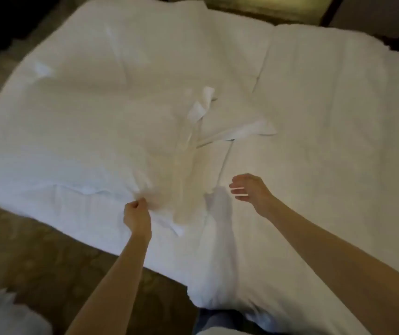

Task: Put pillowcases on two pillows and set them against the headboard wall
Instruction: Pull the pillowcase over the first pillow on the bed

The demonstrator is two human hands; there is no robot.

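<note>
A white pillowcase (188,170) lies crumpled and blurred on the white bed (73,105), its far folds and a loose flap near the bed's middle. My left hand (137,217) pinches the pillowcase's near edge close to the bed's front edge. My right hand (249,189) hovers just right of the cloth with fingers spread, holding nothing. A second white cloth piece (249,132), flat with folded edges, lies beyond it. Everything is white, so where one piece ends is hard to tell. No pillow is plainly in view.
Patterned brown carpet (48,262) lies left of and in front of the bed. A white fluffy bundle (5,313) sits on the floor at the bottom left. Dark furniture (375,13) stands beyond the bed's far edge. My legs show at the bottom centre.
</note>
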